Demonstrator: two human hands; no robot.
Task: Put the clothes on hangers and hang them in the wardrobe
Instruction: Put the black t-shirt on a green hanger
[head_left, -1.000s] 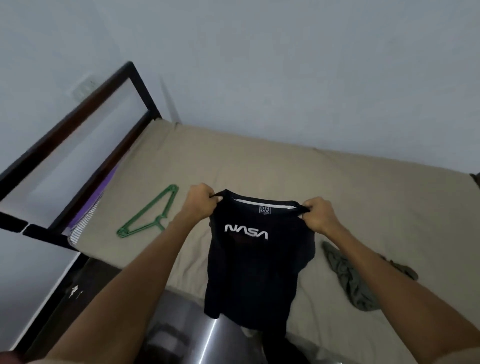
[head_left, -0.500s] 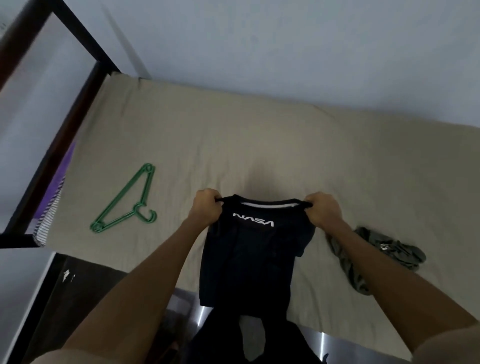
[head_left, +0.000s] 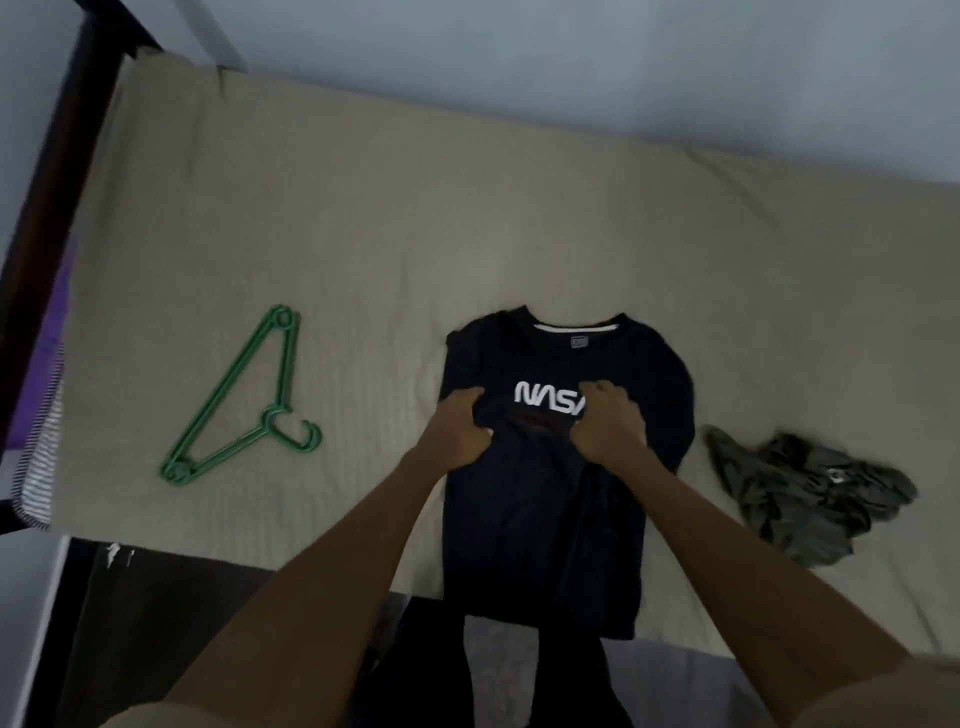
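We've got the black NASA shirt flat on the bed, hem hanging over its near edge. Our left hand and right hand both bunch up chest fabric. Green hanger lies off toward the left edge, and a crumpled olive garment sits to the right.

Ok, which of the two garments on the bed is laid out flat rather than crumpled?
The black NASA T-shirt, spread flat under both hands; the olive-green garment to its right lies in a crumpled heap.
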